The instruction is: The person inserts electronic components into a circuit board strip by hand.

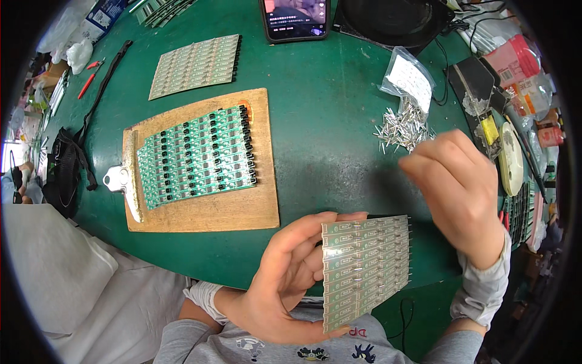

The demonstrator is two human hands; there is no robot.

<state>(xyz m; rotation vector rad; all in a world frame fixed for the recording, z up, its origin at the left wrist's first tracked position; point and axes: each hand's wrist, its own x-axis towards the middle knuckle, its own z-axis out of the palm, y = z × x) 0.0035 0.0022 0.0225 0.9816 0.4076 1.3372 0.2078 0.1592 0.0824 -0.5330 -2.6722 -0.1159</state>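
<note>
My left hand (273, 291) grips a circuit board panel (367, 273) by its edges, tilted up near the table's front edge. Thin metal leads stick out along its right side, and several small silver pieces lie across its face. My right hand (461, 194) hovers to the right of the panel with fingers curled in a pinch; whatever they hold is hidden. Just beyond it lies a pile of small silver leaded components (401, 128), spilling from a clear plastic bag (409, 79). At left, a green board panel with black components (197, 159) rests on a wooden clipboard (265, 151).
Behind the clipboard lies another board panel (197, 65) on the green table (327, 139). A lit phone (297, 21) stands at the back, beside a black round-topped object (394, 24). Red-handled cutters (89, 80) and a black strap (108, 85) lie at left. Packets (515, 57) crowd the right.
</note>
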